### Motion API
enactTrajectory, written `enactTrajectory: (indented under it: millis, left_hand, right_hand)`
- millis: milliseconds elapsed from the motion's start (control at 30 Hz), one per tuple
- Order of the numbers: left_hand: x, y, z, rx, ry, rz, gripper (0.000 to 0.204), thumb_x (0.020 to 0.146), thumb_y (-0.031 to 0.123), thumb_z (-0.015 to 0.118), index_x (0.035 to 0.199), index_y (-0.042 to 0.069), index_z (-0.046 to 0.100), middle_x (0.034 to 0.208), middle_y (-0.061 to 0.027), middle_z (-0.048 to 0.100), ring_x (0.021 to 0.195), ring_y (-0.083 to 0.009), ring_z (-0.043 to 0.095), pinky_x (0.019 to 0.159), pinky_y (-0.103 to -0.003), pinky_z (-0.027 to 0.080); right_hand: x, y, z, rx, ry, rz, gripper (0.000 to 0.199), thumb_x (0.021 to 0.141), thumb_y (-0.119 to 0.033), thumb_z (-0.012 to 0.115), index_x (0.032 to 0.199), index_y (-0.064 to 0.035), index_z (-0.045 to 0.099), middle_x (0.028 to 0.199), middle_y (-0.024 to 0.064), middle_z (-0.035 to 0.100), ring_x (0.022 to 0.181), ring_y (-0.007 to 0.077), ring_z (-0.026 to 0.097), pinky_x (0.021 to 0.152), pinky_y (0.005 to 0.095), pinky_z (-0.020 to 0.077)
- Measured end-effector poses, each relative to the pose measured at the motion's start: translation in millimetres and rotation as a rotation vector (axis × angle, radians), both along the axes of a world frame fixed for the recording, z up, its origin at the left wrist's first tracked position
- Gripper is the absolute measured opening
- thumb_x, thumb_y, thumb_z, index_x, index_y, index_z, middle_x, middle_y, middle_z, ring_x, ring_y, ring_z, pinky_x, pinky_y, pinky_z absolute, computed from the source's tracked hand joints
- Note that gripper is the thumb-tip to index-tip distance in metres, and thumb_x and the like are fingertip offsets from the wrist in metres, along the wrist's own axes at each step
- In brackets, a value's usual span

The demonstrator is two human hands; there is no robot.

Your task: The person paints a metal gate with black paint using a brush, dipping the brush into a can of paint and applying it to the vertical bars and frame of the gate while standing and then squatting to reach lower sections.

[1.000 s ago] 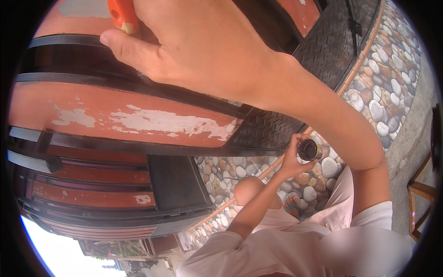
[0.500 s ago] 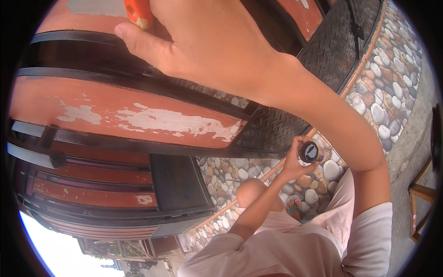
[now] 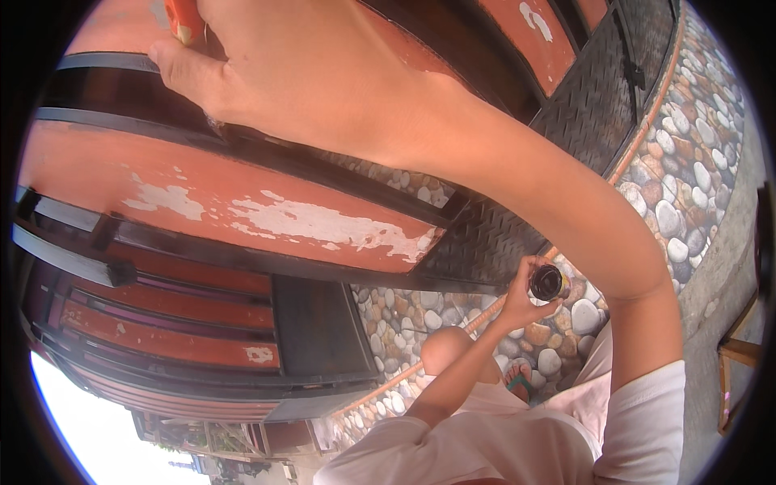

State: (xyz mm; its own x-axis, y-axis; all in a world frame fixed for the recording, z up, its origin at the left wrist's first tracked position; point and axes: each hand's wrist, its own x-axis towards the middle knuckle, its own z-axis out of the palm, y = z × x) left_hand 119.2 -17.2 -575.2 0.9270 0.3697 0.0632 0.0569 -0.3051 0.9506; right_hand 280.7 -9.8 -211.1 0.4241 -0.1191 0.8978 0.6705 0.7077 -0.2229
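Note:
My right hand (image 3: 291,73) reaches across the upper part of the view, closed around the orange handle of a paintbrush (image 3: 184,20). Pale wood shows at the handle's worn end, while the bristles are hidden. Beneath it runs a salmon-red panel (image 3: 89,153) with peeled whitish patches, framed by dark metal bars. Lower and farther right, my left hand (image 3: 524,297) grips a small open paint can (image 3: 547,283), thumb and fingers around its sides. Its inside looks dark and glossy.
Black diamond-pattern metal plate (image 3: 485,234) joins the panel's end. Pebbled ground (image 3: 671,218) curves along the right, edged by a thin orange-brown strip. A wooden frame (image 3: 737,352) stands at the far right. My sandalled foot (image 3: 519,378) is below the can.
My right hand has shifted left and slightly up with the paintbrush. The can in my left hand has moved a little right and down in view, and the panel appears shifted too.

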Motion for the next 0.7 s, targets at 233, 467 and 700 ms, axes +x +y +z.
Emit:
enactTrajectory:
  millis: [233,467,700]
  left_hand:
    - [0,1,-2,0.003,-0.03,-0.015,0.07,0.067,0.001,0.079,0.124,0.007,0.038,0.119,-0.0084,0.052,0.113,-0.0171,0.055,0.098,-0.032,0.045]
    - [1,1,-7,-0.065,-0.018,-0.019,0.071,0.066,0.001,0.079,0.124,0.008,0.039,0.12,-0.0073,0.05,0.116,-0.0162,0.052,0.101,-0.032,0.042]
    - [1,0,-8,-0.077,-0.016,-0.045,0.069,0.07,0.0,0.079,0.124,0.007,0.036,0.122,-0.0096,0.049,0.121,-0.0167,0.048,0.104,-0.033,0.038]
  right_hand:
    - [-6,10,-15,0.089,-0.039,-0.151,0.026,0.088,-0.019,0.065,0.075,0.0041,0.067,0.059,0.0217,0.061,0.057,0.0369,0.065,0.058,0.0399,0.055]
    - [0,8,22,0.148,-0.068,-0.019,0.025,0.09,-0.019,0.064,0.082,0.0048,0.066,0.06,0.021,0.062,0.059,0.0376,0.066,0.058,0.0423,0.0544]
    - [-1,7,4,0.11,-0.051,-0.206,0.026,0.09,-0.019,0.065,0.082,0.0051,0.065,0.06,0.021,0.062,0.058,0.0365,0.066,0.056,0.0414,0.0537]
